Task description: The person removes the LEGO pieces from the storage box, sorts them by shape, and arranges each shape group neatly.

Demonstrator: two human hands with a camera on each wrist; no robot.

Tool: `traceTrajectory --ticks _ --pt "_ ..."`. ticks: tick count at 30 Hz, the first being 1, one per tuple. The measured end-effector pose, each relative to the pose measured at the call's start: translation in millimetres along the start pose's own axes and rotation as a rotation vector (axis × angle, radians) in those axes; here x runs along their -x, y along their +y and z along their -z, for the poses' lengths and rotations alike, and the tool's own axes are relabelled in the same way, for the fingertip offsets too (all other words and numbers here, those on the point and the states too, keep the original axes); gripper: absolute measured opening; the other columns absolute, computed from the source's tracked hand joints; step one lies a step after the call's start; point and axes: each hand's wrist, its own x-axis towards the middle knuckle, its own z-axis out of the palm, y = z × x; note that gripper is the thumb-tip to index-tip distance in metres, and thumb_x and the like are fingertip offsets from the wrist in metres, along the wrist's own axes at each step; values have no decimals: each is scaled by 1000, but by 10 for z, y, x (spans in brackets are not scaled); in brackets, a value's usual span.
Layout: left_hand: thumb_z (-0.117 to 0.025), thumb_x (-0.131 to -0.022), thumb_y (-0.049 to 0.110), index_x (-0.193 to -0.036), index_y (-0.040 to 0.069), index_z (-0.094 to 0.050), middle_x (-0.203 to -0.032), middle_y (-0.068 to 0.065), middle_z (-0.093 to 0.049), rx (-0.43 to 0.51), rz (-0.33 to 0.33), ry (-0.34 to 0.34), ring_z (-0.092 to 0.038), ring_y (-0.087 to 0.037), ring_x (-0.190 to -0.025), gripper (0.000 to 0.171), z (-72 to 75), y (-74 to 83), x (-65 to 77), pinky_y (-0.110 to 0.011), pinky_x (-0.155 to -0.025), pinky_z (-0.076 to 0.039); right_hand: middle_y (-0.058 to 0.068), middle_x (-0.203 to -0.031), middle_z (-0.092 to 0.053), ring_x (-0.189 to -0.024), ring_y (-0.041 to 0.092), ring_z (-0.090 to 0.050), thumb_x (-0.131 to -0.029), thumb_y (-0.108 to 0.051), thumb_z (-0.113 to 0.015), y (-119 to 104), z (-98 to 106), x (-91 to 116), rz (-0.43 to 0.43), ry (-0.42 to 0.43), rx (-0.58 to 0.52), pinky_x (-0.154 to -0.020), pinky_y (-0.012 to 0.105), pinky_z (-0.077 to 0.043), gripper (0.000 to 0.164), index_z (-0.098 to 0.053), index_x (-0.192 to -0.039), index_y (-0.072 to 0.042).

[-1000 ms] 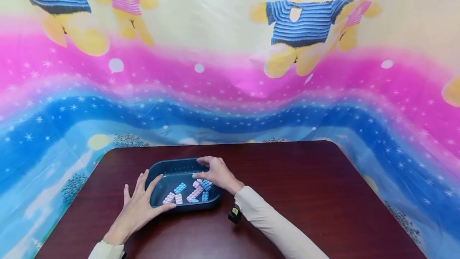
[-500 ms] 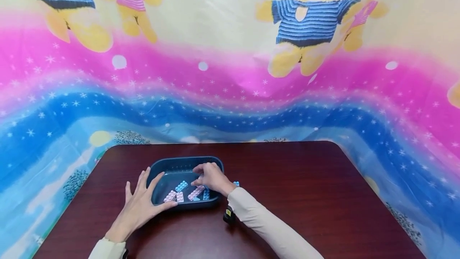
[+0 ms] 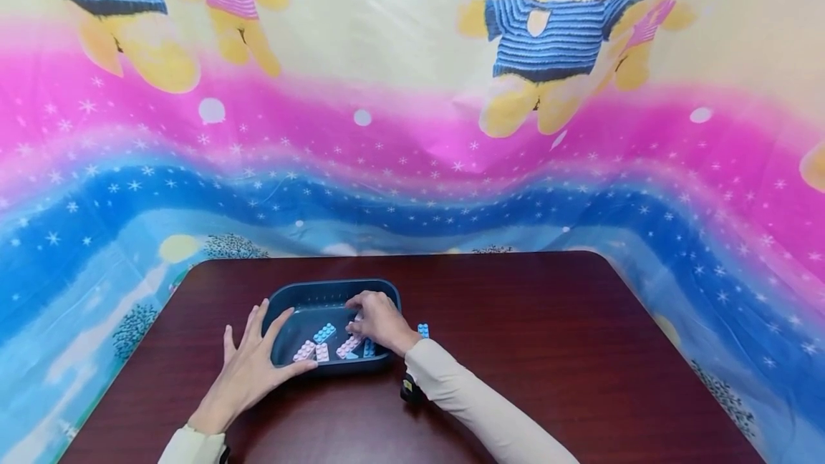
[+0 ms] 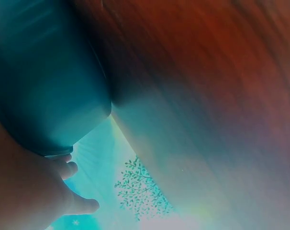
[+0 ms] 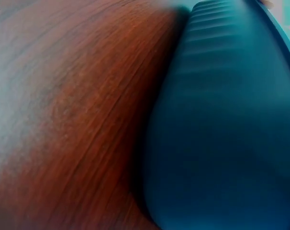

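A dark blue-green tray holds several pink and light-blue toy building bricks. My left hand spans the tray's left end with fingers spread, its thumb along the near rim. In the left wrist view its fingers stick out past the tray's wall. My right hand reaches over the right side, fingertips bent down at the pink bricks; I cannot tell whether it pinches one. A blue brick and a pink brick lie to the left of it.
A light-blue brick sits on the dark wooden table just right of the tray. Behind the table hangs a cloth printed with bears. A black wrist device hangs below the right sleeve.
My right hand has moved from the tray's far right rim down and inward over the bricks. The blue brick on the table has come into view beside the wrist. My left hand stays put.
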Motion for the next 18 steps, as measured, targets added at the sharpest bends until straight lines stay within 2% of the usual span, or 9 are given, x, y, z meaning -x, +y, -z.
traceTrajectory --ticks 6,18 --pt "-80 -81 68 -159 13 -44 -169 -32 -17 8 5 -1 -18 -59 -152 103 7 0 0 -85 -113 -1 9 -127 -71 -108 15 -66 -93 -11 -83 -11 6 18 -18 -2 75 -97 29 -57 35 -76 -127 -4" --pt "-80 -81 67 -159 13 -44 -168 -33 -18 9 4 3 -18 -59 -151 102 1 5 2 -85 -113 -1 4 -120 -73 -94 9 -63 -92 -12 -84 -3 7 29 4 -23 93 -85 23 -56 31 -79 -123 -8"
